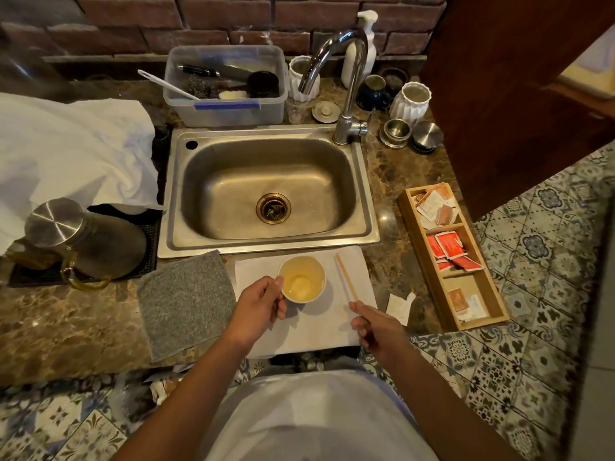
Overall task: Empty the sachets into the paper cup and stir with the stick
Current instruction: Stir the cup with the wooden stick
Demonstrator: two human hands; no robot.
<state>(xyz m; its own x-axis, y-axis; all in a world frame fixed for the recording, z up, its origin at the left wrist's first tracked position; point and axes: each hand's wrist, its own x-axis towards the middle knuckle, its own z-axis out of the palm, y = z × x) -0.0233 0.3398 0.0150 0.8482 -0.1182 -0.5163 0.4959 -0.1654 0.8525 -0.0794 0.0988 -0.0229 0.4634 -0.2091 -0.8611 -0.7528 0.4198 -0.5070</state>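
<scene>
Paper cup [302,278] on white napkin [332,324], in front of sink [266,191].
Left hand [258,306] grips cup's left side; right hand [372,324] pinches stick [346,277] at near end, right of cup.

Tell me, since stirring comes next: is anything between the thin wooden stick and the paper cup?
Nothing visible. The thin wooden stick, its near end at the right hand, lies beside the white paper cup with only bare white napkin between.

A red brick wall [213,18] backs a brown marble counter [66,324] above patterned floor tiles [532,327].
</scene>
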